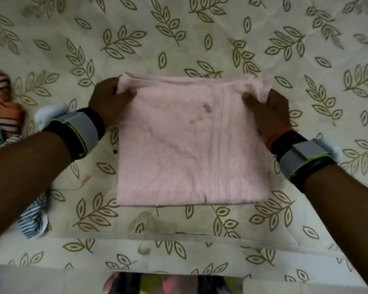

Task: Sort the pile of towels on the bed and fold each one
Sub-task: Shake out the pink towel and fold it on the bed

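Seen from above, a folded pink towel lies flat in the middle of a bed covered with a cream sheet printed with olive leaf sprigs. The left hand pinches the towel's far left corner between thumb and fingers, and the right hand pinches its far right corner the same way. Both wrists wear grey and black bands. At the bed's left edge lie an orange striped towel and a blue-and-white patterned cloth.
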`<act>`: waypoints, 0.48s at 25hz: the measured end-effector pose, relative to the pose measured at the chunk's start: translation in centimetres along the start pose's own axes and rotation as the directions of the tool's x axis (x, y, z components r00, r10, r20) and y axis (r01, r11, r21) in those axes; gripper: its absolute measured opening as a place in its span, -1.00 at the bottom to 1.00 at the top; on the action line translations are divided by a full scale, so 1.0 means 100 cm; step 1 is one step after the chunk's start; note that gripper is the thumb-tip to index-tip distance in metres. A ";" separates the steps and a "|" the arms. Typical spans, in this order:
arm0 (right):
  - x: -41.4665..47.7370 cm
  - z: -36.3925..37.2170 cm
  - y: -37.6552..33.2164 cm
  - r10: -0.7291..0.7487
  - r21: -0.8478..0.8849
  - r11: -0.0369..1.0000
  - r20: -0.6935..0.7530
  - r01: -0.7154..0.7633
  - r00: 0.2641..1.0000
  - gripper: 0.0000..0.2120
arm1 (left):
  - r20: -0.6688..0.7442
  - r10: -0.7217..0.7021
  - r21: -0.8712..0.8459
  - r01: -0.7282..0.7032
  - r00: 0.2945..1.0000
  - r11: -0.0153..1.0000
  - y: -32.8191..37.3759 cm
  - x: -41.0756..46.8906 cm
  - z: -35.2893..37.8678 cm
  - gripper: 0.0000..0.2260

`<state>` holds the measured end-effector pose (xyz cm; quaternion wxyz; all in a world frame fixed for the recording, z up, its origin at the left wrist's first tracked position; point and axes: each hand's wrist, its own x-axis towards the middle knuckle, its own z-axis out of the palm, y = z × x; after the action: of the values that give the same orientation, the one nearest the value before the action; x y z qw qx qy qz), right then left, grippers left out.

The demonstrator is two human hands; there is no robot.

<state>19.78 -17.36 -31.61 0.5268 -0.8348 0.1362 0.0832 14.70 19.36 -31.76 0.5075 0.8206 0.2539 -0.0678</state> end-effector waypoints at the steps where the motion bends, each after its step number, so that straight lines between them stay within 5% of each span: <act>1: 0.003 0.000 0.001 -0.041 0.022 0.999 -0.018 0.042 0.999 -0.48 | -0.021 0.028 -0.004 -0.028 0.999 1.000 0.000 0.002 0.000 -0.62; 5: 0.001 0.013 0.003 -0.051 -0.163 0.986 -0.183 0.021 0.982 -0.69 | -0.155 0.064 0.262 -0.021 0.986 0.965 0.009 -0.009 0.018 -0.76; 7: -0.017 0.022 0.000 -0.288 -0.378 0.908 -0.254 0.179 0.923 -0.54 | -0.147 0.378 0.515 -0.256 0.914 0.818 0.020 -0.037 0.036 -0.46; 8: -0.029 0.032 -0.003 -0.438 -0.467 0.828 -0.190 0.311 0.879 -0.50 | -0.015 0.558 0.594 -0.442 0.830 0.673 0.022 -0.053 0.049 -0.42; 10: -0.055 0.067 0.002 -0.579 -0.490 0.668 0.129 0.560 0.805 -0.51 | 0.301 0.652 0.585 -0.674 0.696 0.450 0.017 -0.080 0.086 -0.47; 12: -0.079 0.095 0.012 -0.507 -0.536 0.557 0.385 0.634 0.771 -0.49 | 0.362 0.610 0.590 -0.680 0.705 0.435 0.003 -0.088 0.112 -0.49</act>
<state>11.97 -8.23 -34.52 0.2179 -0.9482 -0.2296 0.0258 8.88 6.49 -33.53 0.1636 0.9755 -0.1473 0.0037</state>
